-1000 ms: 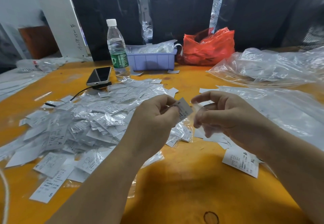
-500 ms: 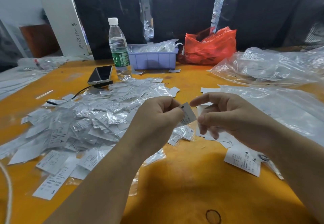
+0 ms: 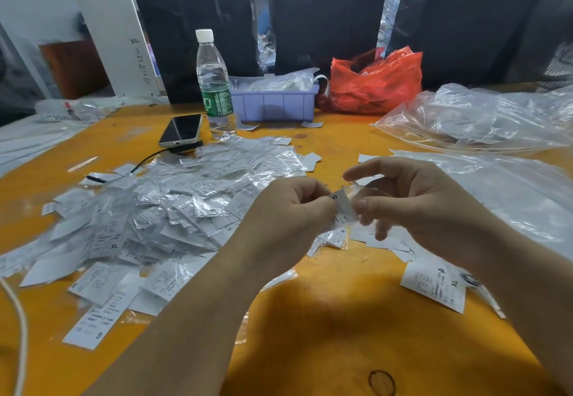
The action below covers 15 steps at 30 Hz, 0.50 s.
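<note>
My left hand pinches a small white size label marked S above the orange table. My right hand meets it from the right. Its thumb and fingers close on the label's right edge and on a thin clear sleeve there, with the index finger stretched out above. A big heap of bagged labels lies to the left of my hands. A few loose labels lie under my right wrist.
At the back stand a water bottle, a phone on a cable, a purple bin and a red plastic bag. Large clear plastic bags cover the right side. A white cord runs along the left edge.
My right hand has closed in on the label that my left hand holds, and its thumb now touches the label's right edge. Both hands have drifted slightly lower.
</note>
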Available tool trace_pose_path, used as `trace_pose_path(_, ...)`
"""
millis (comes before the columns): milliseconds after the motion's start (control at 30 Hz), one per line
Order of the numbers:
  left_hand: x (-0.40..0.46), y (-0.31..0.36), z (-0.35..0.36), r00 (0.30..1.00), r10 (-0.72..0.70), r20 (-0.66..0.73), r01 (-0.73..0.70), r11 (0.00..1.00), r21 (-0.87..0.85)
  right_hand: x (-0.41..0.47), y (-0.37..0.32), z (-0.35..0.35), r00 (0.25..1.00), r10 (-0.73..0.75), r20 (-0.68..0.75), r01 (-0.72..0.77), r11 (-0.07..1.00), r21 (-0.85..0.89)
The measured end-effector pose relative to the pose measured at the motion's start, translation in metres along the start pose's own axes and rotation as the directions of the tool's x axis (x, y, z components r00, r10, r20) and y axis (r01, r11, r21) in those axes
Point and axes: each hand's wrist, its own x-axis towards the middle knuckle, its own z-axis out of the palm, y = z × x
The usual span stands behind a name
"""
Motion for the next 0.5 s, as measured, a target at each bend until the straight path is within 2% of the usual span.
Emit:
trace_pose_path(200,-0.0015,0.0020,0.0011,1.000,0.018,0.022,-0.019,1.000,0.023,-0.0008,0.0014,0.0006,1.000,-0.009,0.022,0.011,0.998,-0.060)
trace_pose_path(500,-0.0025,0.0031,0.0020,1.000,0.011,0.024,-0.011,1.000,0.000,-0.0020,-0.0005,0.0022,0.997,0.050,0.059,-0.046,0.997,-0.060)
